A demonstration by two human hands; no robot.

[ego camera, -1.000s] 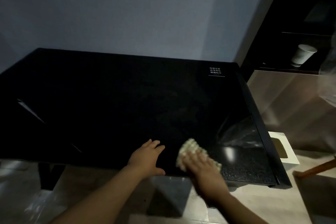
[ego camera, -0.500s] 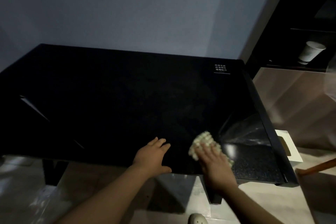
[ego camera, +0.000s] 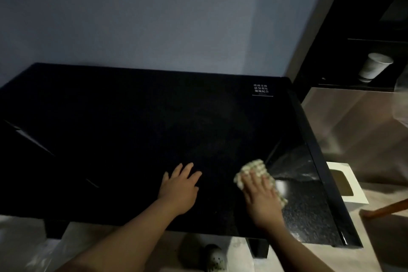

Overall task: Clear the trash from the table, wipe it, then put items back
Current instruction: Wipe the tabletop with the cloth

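Fingers [ego camera: 263,183] of the right hand [ego camera: 261,200] lie straight and close together, pressing a cream, knobbly cloth [ego camera: 254,166] flat onto the glossy black glass table [ego camera: 132,117] near its front right corner. On my feed the left hand [ego camera: 180,186] rests palm-down just beside it, fingers slightly spread on the tabletop. Off right, a white paper cup [ego camera: 375,67] sits on a dark shelf [ego camera: 353,85].

One black surface [ego camera: 132,128] carries one printed label [ego camera: 261,89] toward the upper right and one knobbly cloth [ego camera: 254,166] at lower right. Two grips show: the left grip [ego camera: 178,187] and the right grip [ego camera: 260,196]. One paper cup [ego camera: 375,67] is at upper right and one white box [ego camera: 335,165] at the right edge.
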